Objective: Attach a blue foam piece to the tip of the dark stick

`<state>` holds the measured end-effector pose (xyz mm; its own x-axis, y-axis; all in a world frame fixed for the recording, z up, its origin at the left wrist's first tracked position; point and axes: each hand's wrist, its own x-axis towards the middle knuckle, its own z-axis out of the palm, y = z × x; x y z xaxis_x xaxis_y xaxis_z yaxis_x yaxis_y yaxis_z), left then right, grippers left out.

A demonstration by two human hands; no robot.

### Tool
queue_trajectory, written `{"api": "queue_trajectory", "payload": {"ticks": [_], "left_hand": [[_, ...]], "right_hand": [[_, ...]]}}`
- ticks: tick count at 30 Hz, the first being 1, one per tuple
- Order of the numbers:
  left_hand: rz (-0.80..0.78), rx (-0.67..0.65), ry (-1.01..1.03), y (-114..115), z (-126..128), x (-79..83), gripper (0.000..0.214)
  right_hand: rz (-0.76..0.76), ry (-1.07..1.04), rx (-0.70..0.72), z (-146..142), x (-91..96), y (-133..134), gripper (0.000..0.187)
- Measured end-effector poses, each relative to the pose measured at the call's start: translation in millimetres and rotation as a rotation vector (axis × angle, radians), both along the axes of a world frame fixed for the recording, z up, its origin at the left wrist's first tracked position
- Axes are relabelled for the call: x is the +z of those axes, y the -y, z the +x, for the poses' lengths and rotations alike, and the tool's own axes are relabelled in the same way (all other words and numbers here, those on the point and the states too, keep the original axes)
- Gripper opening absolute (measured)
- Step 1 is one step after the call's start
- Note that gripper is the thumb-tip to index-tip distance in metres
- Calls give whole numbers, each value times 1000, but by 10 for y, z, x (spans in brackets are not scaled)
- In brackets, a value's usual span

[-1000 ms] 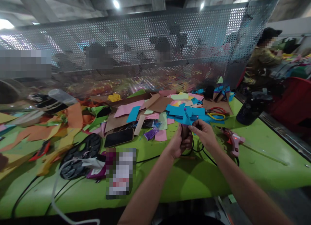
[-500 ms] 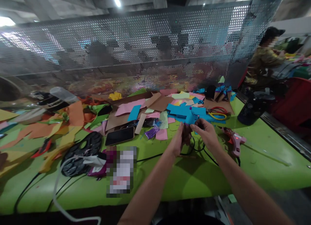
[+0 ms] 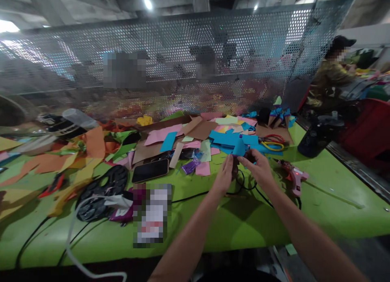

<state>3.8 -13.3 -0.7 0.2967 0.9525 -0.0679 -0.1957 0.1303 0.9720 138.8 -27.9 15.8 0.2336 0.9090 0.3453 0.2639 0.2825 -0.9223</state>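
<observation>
Both my hands are closed round a small blue paper cone point(image 3: 239, 147) with a purple tip, held upright above the table. My left hand point(image 3: 224, 175) grips its lower part from the left, where something brown shows beneath the blue. From the right, the thumb and fingers of my right hand point(image 3: 258, 167) pinch its base. Sheets of blue paper point(image 3: 222, 139) lie just behind the cone. Right of my right hand rests a pink glue gun point(image 3: 293, 176) with a red light and a clear glue stick in its back.
Scissors with red and yellow handles point(image 3: 272, 144) lie behind my right hand. A dark jug point(image 3: 313, 137) stands at the right edge. Leftward are a phone point(image 3: 150, 170), a purple packet point(image 3: 190, 165) and paper scraps. A perforated metal screen point(image 3: 183, 70) rises behind the green table point(image 3: 243, 225). A person sits far right.
My left hand has shifted slightly on the base of the cone, its fingers now nearer the right hand. The cone stays in about the same place.
</observation>
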Motion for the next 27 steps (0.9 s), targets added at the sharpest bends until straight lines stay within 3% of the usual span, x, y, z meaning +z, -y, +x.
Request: {"api": "queue_trajectory", "payload": {"ticks": [7, 12, 16, 21, 27], "left_hand": [[-97, -143, 171, -48, -8, 80, 45], [-101, -139, 218, -82, -58, 94, 45], [-95, -63, 188, -77, -69, 95, 47], [-75, -34, 152, -51, -68, 146, 47], [-35, -18, 112, -52, -83, 138, 48]], "right_hand": [[64, 13, -18, 21, 41, 39, 35], [288, 200, -86, 41, 78, 114, 22], [474, 459, -12, 35, 119, 177, 11], [472, 736, 48, 20, 126, 217, 16], [441, 884, 48, -11, 128, 223, 18]]}}
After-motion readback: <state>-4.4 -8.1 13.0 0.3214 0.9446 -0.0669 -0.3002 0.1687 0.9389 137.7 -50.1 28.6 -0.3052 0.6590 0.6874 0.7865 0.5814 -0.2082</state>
